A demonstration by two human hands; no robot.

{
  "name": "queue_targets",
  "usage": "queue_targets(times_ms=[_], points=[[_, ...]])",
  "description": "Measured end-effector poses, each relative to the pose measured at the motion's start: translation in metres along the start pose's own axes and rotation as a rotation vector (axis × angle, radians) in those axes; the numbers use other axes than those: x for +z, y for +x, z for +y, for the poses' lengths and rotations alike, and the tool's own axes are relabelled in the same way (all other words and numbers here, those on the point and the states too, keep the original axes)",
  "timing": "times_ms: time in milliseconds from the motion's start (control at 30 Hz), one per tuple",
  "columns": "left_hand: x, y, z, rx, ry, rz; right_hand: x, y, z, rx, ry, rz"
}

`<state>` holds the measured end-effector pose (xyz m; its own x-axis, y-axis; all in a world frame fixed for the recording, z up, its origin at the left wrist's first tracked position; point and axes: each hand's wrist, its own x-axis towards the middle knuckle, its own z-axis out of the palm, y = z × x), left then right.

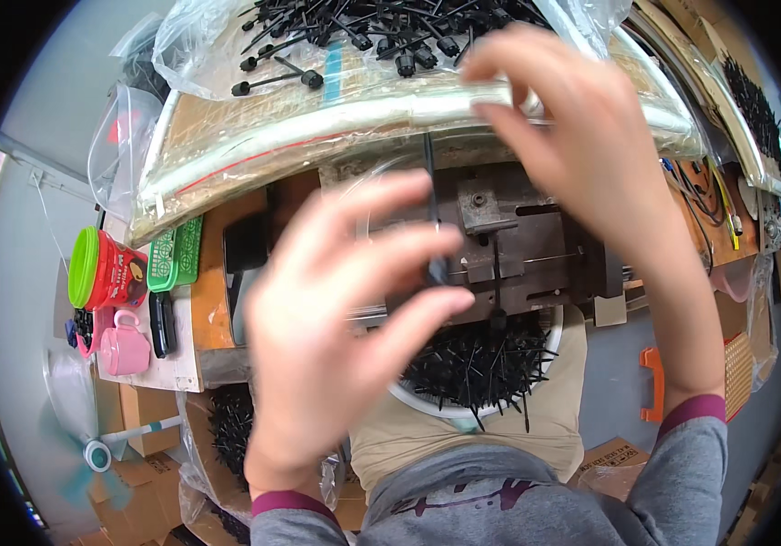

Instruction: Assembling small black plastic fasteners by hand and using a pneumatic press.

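Note:
My left hand (331, 314), blurred by motion, hovers over the left side of a dark metal fixture (554, 232) with its fingers spread. In the gap between thumb and forefinger shows a thin black rod with a knobbed end (438, 270); I cannot tell whether the fingers touch it. My right hand (581, 123), also blurred, is raised at the tray's padded front edge, thumb and forefinger apart with nothing visible between them. Another black rod part (497, 273) stands out from the fixture's middle, below a small metal block (484, 207).
Beyond the fixture, a plastic-covered tray (254, 150) carries a heap of black rod parts (381, 32). A white-rimmed basin (554, 341) of similar parts rests at my lap. On the left are a red bucket (122, 273), a green basket (175, 255), a pink cup (126, 346) and a fan (96, 455).

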<state>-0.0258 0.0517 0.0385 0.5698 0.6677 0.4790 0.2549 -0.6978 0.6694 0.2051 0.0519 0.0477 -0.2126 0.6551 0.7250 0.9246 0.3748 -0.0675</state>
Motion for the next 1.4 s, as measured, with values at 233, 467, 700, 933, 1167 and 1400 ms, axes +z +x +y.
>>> queue_targets(times_ms=[233, 467, 700, 933, 1167, 1400], points=[[0.067, -0.057, 0.002, 0.118, 0.292, -0.12, 0.059, 0.043, 0.075, -0.097, -0.089, -0.034], [0.083, -0.053, -0.005, 0.195, 0.49, -0.256, 0.01, 0.011, -0.002, 0.227, 0.361, -0.027], [0.065, -0.041, 0.002, 0.165, 0.41, -0.337, -0.037, -0.073, -0.045, 0.25, 0.453, -0.105], [0.018, 0.074, -0.019, 0.367, 0.297, 0.111, -0.037, -0.135, -0.073, 0.251, 0.279, -0.276], [0.05, 0.173, -0.044, 0.084, 0.47, 0.042, -0.011, -0.135, -0.086, 0.193, 0.062, -0.421], [0.048, 0.179, -0.049, 0.105, 0.551, 0.016, -0.019, -0.124, -0.087, 0.183, 0.003, -0.542]])
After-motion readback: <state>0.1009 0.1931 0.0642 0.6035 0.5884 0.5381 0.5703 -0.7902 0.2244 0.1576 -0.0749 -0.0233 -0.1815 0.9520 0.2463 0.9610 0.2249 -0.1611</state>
